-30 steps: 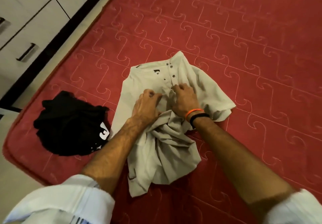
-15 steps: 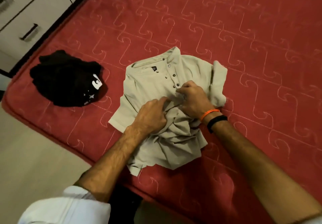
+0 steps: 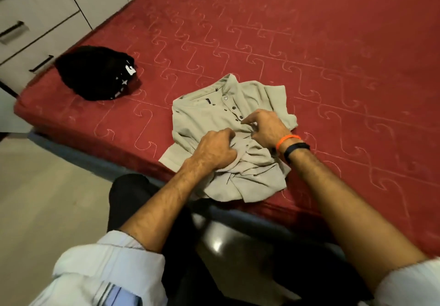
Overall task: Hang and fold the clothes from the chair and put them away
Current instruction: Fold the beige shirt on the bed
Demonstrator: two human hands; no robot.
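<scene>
Head view, looking down over both forearms.

Beige shirt lies on the red bed, near the bed's front edge. Collar end points away from the person; button placket runs down the middle, several dark buttons showing. Upper part lies fairly flat. Lower part is bunched into folds under and between the hands, with a crumpled flap reaching toward the bed edge.

Left hand: fingers curled into the bunched cloth at the shirt's middle, grip closed on a gathered wad of the fabric. Knuckles up, forearm bare, pale sleeve rolled near the elbow.

Right hand: set just right of the left hand, at the bottom of the placket. Fingers curled, forefinger and thumb drawn together over the cloth; it looks like a pinch on the shirt, though the fingertips are partly hidden, so the contact is not certain. An orange band and a black band sit on that wrist.

Black garment, with white markings, sits in a heap on the bed's left corner, well apart from the shirt.

White drawers with dark handles stand beyond the bed at upper left. Pale floor at lower left.
</scene>
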